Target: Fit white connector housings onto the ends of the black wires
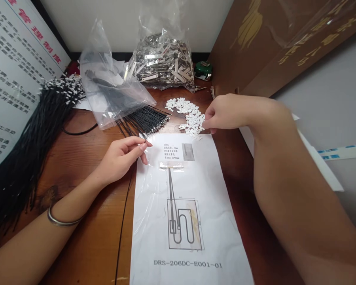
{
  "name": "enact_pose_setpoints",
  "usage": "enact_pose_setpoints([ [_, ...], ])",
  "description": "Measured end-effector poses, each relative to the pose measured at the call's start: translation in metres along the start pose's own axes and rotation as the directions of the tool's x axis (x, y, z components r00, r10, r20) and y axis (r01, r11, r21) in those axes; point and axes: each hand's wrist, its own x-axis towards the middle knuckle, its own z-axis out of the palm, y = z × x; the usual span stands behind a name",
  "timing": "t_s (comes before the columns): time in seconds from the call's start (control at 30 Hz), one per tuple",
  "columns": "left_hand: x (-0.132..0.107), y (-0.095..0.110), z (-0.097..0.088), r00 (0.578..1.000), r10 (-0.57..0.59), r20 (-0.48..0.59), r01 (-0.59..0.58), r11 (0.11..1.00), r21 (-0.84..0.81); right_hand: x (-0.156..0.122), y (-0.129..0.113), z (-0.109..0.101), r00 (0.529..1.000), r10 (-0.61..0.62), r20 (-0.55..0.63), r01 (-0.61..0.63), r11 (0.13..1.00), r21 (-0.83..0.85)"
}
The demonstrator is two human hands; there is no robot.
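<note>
My left hand (127, 154) is closed in a pinch over the top left corner of a printed drawing sheet (154, 225). A thin black wire (145, 137) shows at its fingertips, most of it hidden by the fingers. At the right edge of a loose pile of small white plastic connector housings (192, 114), my right hand (218, 114) has thumb and fingers pressed together. Whatever is between those fingertips is too small to make out. Just beyond my left hand lies a bundle of black wires (148, 120) with metal-tipped ends, partly inside a clear plastic bag (106, 91).
Black wires with white ends (26, 138) are heaped at the left. A clear bag of metal strips (166, 63) stands at the back beside a green tape measure (203, 70). A brown box (255, 43) rises at the right, a printed notice board (17, 63) at the left.
</note>
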Motion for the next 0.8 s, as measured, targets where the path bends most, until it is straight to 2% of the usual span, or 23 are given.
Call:
enact_pose_setpoints([
  [0.07, 0.001, 0.001, 0.001, 1.000, -0.003, -0.012, 0.003, 1.000, -0.012, -0.008, -0.018, -0.008, 0.989, -0.046, 0.139, 0.038, 0.998, 0.059],
  [0.13, 0.001, 0.001, 0.001, 1.000, -0.011, -0.013, 0.011, 0.999, -0.035, -0.014, -0.040, -0.011, 0.953, -0.227, 0.201, 0.187, 0.961, 0.202],
  [0.2, 0.001, 0.000, 0.000, 1.000, -0.023, -0.005, 0.023, 0.998, -0.058, -0.017, -0.062, -0.008, 0.899, -0.364, 0.243, 0.265, 0.894, 0.360],
  [0.27, 0.001, 0.000, -0.001, 0.999, -0.032, 0.024, 0.033, 0.998, -0.060, -0.017, -0.079, 0.000, 0.867, -0.416, 0.275, 0.258, 0.847, 0.465],
  [0.4, 0.000, 0.001, -0.003, 0.989, -0.003, 0.145, 0.011, 0.998, -0.054, -0.012, -0.096, 0.023, 0.844, -0.477, 0.246, 0.272, 0.775, 0.571],
  [0.57, 0.001, 0.002, -0.004, 0.987, 0.015, 0.157, -0.005, 0.998, -0.066, -0.009, -0.102, 0.039, 0.850, -0.501, 0.162, 0.328, 0.745, 0.581],
  [0.8, 0.003, -0.003, -0.003, 0.997, 0.006, 0.072, 0.002, 0.994, -0.107, -0.014, -0.110, 0.047, 0.880, -0.464, 0.104, 0.391, 0.830, 0.398],
])
